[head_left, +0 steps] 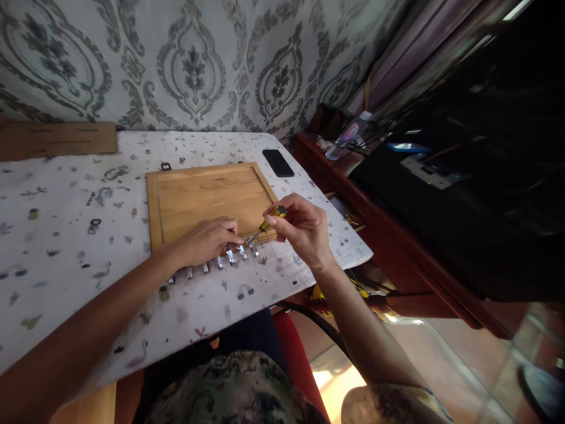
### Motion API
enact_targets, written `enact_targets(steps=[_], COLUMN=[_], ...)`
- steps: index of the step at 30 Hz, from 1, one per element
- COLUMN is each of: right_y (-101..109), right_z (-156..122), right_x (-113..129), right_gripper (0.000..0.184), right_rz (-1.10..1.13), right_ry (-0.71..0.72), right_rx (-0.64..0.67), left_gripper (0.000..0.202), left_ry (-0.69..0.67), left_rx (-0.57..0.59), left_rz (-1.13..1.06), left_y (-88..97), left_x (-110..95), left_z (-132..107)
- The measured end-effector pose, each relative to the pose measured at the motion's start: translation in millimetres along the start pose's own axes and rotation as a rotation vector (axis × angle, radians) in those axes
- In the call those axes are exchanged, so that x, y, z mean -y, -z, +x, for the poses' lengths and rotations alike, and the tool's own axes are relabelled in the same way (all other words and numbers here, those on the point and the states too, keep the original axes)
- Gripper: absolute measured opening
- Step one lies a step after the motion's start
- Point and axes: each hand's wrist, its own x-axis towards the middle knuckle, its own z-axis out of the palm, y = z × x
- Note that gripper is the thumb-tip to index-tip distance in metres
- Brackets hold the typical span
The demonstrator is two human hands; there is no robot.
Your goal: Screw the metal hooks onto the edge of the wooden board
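Note:
A yellow-and-black screwdriver (272, 218) is gripped between the thumb and fingers of my right hand (304, 228). Its shaft slants down to the left, the tip at the near edge of a framed wooden panel (207, 197) lying flat on the table. My left hand (210, 240) rests on that edge, fingers closed and fingertips beside the screwdriver tip; what they pinch, if anything, is too small to make out. Along the panel's near edge runs a row of several shiny metal hooks (230, 255), reaching from below my left wrist to just right of the tip.
A black phone (278, 163) lies past the panel's far right corner on the patterned tablecloth (88, 235). Brown cardboard (57, 140) sits at the back left. To the right, a dark red desk (388, 253) holds a plastic bottle (348, 136) and cables.

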Motion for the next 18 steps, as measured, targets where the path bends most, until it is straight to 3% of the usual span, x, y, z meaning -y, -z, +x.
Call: enact_targets(steps=[9,13,18], right_y=[0,-1,-2], right_z=[-11,-15,-11], right_x=[-4,-7,-3], right_gripper=[0.037,0.027,0.03], right_rz=[-0.218,-0.241,-0.209], right_ry=[0.097,0.138,0.16], right_rx=[-0.077,-0.156,-0.27], left_gripper=[0.031,0.031,0.035], left_ry=[-0.002,0.008,0.025], left_rx=[0.002,0.007,0.017], left_rz=[-0.011,-0.02,-0.02], left_y=[-0.2,0.7,1.2], left_x=[0,-1,-2], left_z=[0,0,0])
